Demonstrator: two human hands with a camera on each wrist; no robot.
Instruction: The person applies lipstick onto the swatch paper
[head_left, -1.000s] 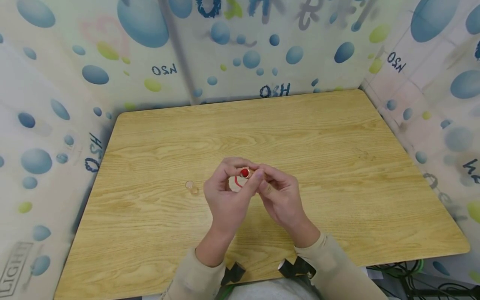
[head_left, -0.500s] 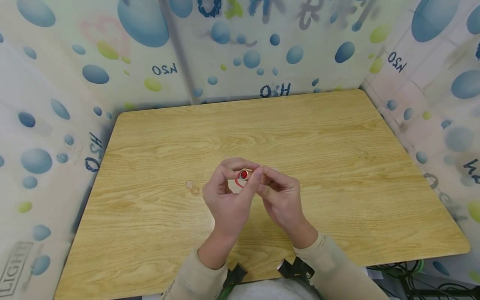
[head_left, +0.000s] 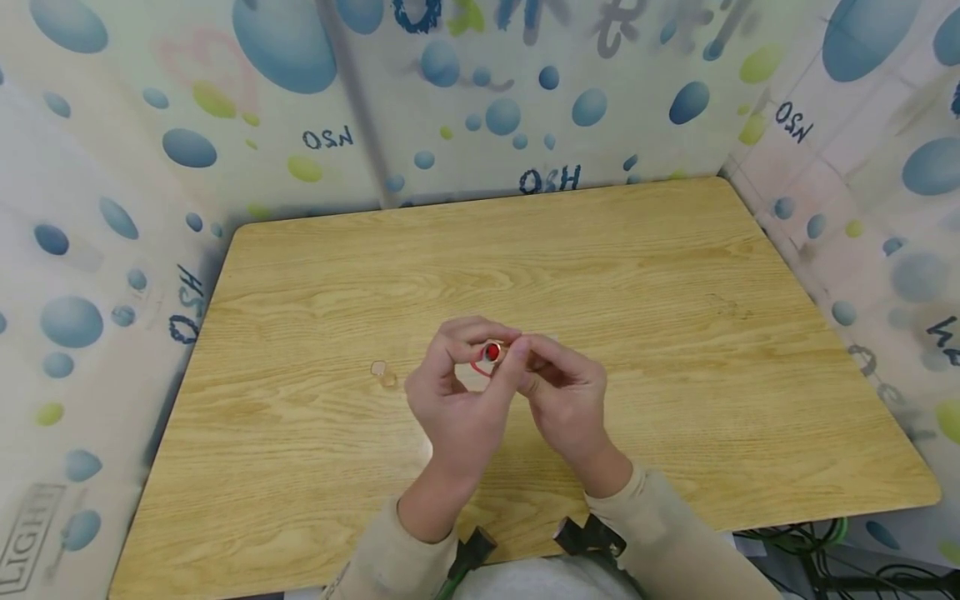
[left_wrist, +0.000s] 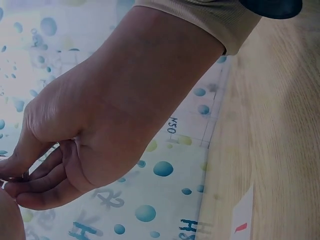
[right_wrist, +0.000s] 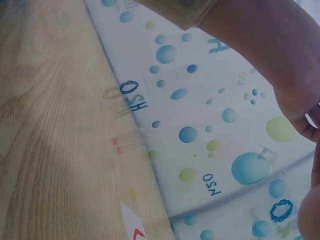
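Observation:
Above the middle of the table, my left hand [head_left: 461, 400] holds a small lipstick [head_left: 492, 352] between thumb and fingers. Its round end faces the head camera, a red core inside a gold rim. My right hand [head_left: 566, 392] pinches at its other end, fingertips meeting the left thumb; the rest of the tube is hidden. In the left wrist view the left hand [left_wrist: 90, 125] shows curled fingers. Only part of the right hand [right_wrist: 307, 110] appears at the edge of the right wrist view. Below the hands lies a white card [right_wrist: 131, 222] with a red mark, mostly covered in the head view.
To the left of the hands, a small clear, amber-tinted piece [head_left: 383, 373] lies on the wooden table [head_left: 300, 467]. Patterned walls [head_left: 480, 100] stand behind and at both sides. Cables [head_left: 802, 537] hang below the front right edge.
Both hands have shifted very slightly to the right, still together at the lipstick. The red end has turned a little, and the right hand has moved slightly outward.

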